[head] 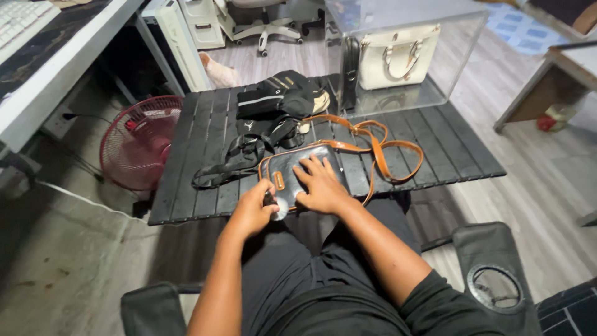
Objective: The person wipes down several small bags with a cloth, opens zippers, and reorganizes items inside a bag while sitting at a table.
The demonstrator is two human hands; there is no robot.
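Black crossbody bag [292, 167] with tan leather trim lies flat at the near edge of a low black slatted table [205, 124], just in front of the seated person's knees. Its tan strap [382, 146] loops loosely across the slats to the right of the bag. The right hand [320, 185] rests palm down on the bag's front panel, fingers spread and flat, pressing it rather than grasping it. The left hand [254, 208] is curled shut around a small dark-handled brush [273, 204], whose pale tip touches the bag's lower left corner; the two hands sit close together, just beside each other on the bag. Behind the bag lies a heap of black bags and straps [267, 118], some with pale stripes. Farther back on the table stands a clear plastic box [460, 50] holding a cream handbag [398, 56]. To the left of the table, on the floor, a red fan [137, 143] leans near a white desk [62, 68]. The person wears black clothes and sits in a dark folding chair, its cup-holder armrest [494, 283] at lower right.
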